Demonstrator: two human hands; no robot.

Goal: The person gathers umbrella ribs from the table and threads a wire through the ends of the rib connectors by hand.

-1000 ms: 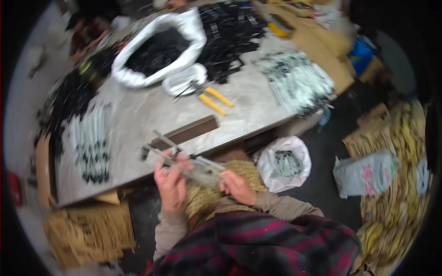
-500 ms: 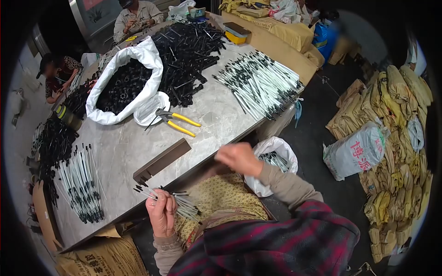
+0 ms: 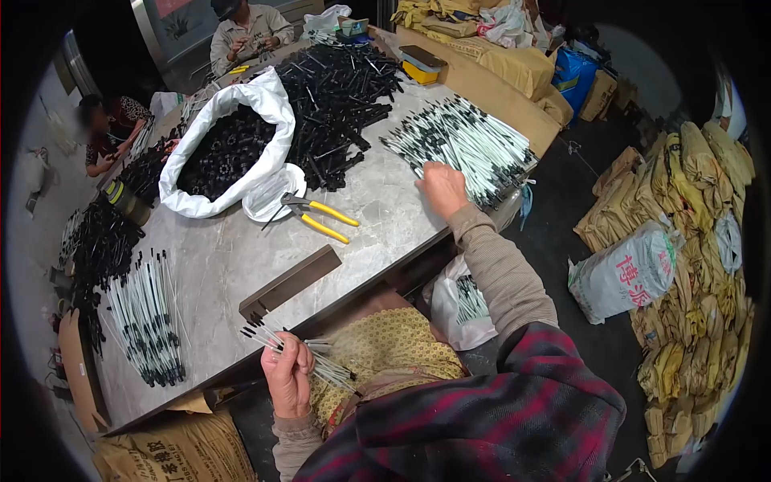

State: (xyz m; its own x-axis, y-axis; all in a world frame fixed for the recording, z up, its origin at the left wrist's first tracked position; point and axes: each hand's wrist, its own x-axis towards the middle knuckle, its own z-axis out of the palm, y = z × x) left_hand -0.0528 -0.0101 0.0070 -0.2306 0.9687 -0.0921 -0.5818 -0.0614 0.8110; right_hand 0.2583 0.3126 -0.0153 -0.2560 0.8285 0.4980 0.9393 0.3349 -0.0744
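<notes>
My left hand [image 3: 289, 371] is closed around a loose bundle of thin white rods with black tips [image 3: 331, 371], above my patterned apron [image 3: 401, 345]. The rods stick out on both sides of the fist. At the near edge of a big pile of similar white rods [image 3: 474, 145], my right hand [image 3: 443, 189] touches the table with its fingers curled. The back of that hand hides what its fingertips hold, if anything. On the tabletop by my left hand lies a brown angled strip [image 3: 291, 281] with small dark pegs at its near end.
Yellow-handled pliers [image 3: 325, 221] lie beside a white sack [image 3: 173, 181] of black parts. Black pieces [image 3: 337, 96] are heaped behind it. More rods [image 3: 148, 321] lie at left. A white bag [image 3: 462, 313] holds rods below the table edge. Two people sit across the table.
My right hand has moved up and away from above the table's front edge to the big rod pile. My left hand still grips its bundle. The view has shifted slightly.
</notes>
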